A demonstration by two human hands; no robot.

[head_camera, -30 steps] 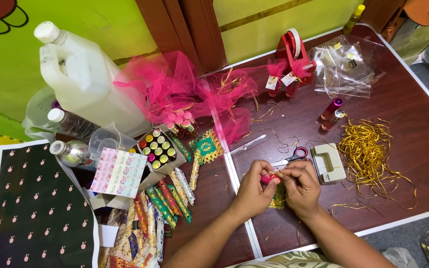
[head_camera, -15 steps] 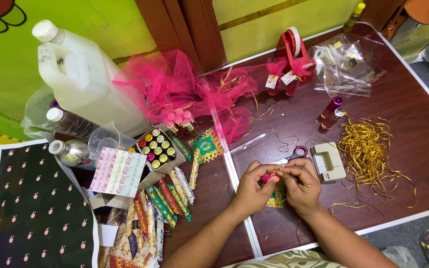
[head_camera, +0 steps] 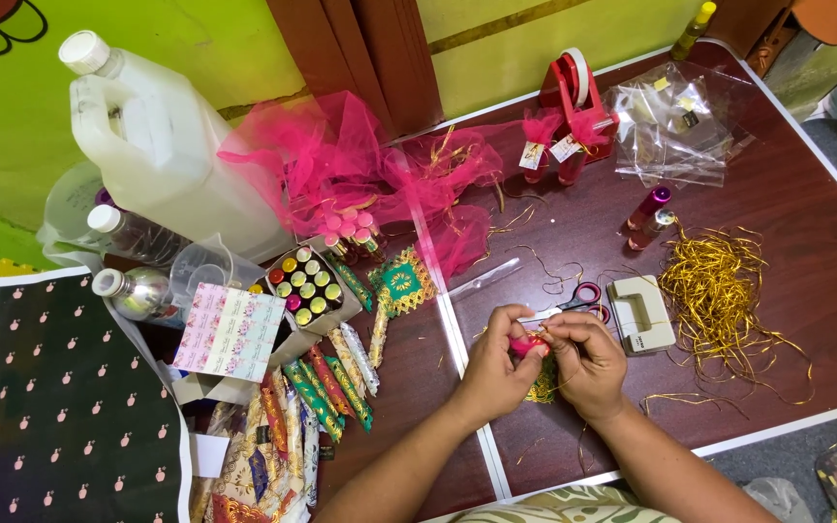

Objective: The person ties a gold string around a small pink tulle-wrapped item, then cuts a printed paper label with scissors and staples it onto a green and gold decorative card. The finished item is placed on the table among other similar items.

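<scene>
My left hand [head_camera: 496, 373] and my right hand [head_camera: 585, 360] meet over the dark wooden table [head_camera: 787, 223], fingertips pinched together on a small pink-topped wrapped piece [head_camera: 529, 344]. A thin gold thread [head_camera: 562, 383] runs from my right fingers down over a gold and green patterned wrap [head_camera: 542, 385] below the hands. Red-handled scissors [head_camera: 573, 302] and a white hole punch [head_camera: 639, 313] lie just beyond my right hand.
A heap of gold threads [head_camera: 724, 291] lies to the right. Pink netting [head_camera: 341, 169], a big white jug [head_camera: 162, 145], a box of small bottles [head_camera: 304, 283], wrapped rolls [head_camera: 331, 373], clear bags [head_camera: 675, 121], a red tape dispenser [head_camera: 569, 87] and dark patterned paper [head_camera: 75, 407] fill the left and back.
Both hands stay together at the same spot. The fingers shift slightly around the small pink piece and the thread.
</scene>
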